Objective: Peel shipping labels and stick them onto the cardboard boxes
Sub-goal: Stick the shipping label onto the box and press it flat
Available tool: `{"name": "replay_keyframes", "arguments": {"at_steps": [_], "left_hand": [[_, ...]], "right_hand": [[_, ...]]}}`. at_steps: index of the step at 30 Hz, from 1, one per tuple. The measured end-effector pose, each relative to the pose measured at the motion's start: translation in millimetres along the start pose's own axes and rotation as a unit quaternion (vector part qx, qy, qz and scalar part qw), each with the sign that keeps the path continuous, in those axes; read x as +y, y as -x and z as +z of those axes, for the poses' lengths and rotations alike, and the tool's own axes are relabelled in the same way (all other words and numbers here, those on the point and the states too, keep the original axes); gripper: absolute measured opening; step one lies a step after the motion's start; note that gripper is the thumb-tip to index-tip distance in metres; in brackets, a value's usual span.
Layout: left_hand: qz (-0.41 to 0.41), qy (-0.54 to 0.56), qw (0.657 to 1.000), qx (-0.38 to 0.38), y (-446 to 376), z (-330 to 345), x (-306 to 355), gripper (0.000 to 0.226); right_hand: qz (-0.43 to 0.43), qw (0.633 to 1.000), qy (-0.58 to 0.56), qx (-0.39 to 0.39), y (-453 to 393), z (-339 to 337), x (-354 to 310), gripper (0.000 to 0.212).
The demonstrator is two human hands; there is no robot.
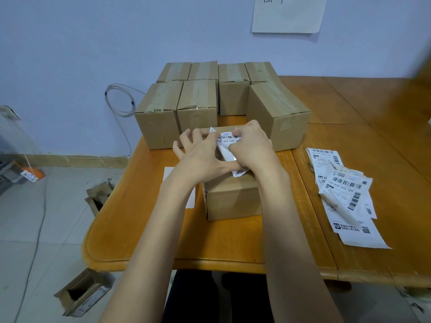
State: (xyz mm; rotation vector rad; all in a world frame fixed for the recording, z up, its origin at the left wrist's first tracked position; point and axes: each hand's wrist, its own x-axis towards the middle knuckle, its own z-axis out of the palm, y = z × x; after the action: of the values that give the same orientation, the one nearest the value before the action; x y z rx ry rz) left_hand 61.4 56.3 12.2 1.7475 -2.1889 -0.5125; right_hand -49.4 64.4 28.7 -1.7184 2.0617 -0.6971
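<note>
currently both hands meet at frame centre, above a small brown cardboard box (233,197) on the orange-brown wooden table (144,229). left hand (200,157): thumb and a fingertip pinch the upper edge of a white shipping label with black barcodes (226,142); the other fingers are spread and bent, holding nothing. right hand (251,148): fingers curled, pinching the same label at its upper right edge and along its right side. the label is crumpled and partly folded, held just over the box top; whether it touches the box cannot be told. a lower corner of the label sticks out below the hands at the near edge of the box top.

behind the hands, toward upper centre, stands a cluster of taped brown cardboard boxes (158,117) in two rows. at right of frame, a loose pile of white printed labels and backing strips (342,190) lies on the table, well apart from the held box. a plain white sheet (169,176) lies flat left of the box, partly hidden by the left forearm. at lower left, open torn cardboard cartons (79,294) sit on the grey tiled floor (46,217). a coiled pale cable (119,99) hangs against the blue wall (70,43) at upper left, and a white paper sheet (288,12) is stuck on the wall at the top.
</note>
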Motion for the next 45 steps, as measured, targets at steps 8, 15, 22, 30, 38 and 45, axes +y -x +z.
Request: {"name": "replay_keyframes", "arguments": {"at_steps": [8,15,22,30,38,45], "left_hand": [[0.013,0.017,1.0,0.006,0.5,3.1,-3.0,0.081],[0.015,-0.001,1.0,0.007,0.4,3.6,-2.6,0.076],[0.004,0.028,1.0,-0.003,3.0,-4.7,-11.0,0.091],[0.019,0.099,0.993,-0.053,6.3,-8.0,-21.1,0.091],[0.023,0.112,0.991,-0.07,5.3,-7.8,-25.8,0.096],[0.014,0.165,0.982,-0.093,2.9,-8.9,-33.0,0.088]], "right_hand": [[0.006,1.0,0.013,0.011,0.5,0.2,0.5,0.038],[0.012,0.999,0.03,0.027,-1.3,1.5,0.1,0.035],[0.023,0.998,0.036,0.043,-8.9,2.3,9.2,0.038],[-0.003,0.995,0.048,0.087,-10.8,2.1,13.8,0.038],[-0.114,0.991,-0.042,0.058,-4.7,7.0,-1.2,0.037],[-0.05,0.997,-0.047,0.045,-22.0,9.2,13.4,0.038]]}}
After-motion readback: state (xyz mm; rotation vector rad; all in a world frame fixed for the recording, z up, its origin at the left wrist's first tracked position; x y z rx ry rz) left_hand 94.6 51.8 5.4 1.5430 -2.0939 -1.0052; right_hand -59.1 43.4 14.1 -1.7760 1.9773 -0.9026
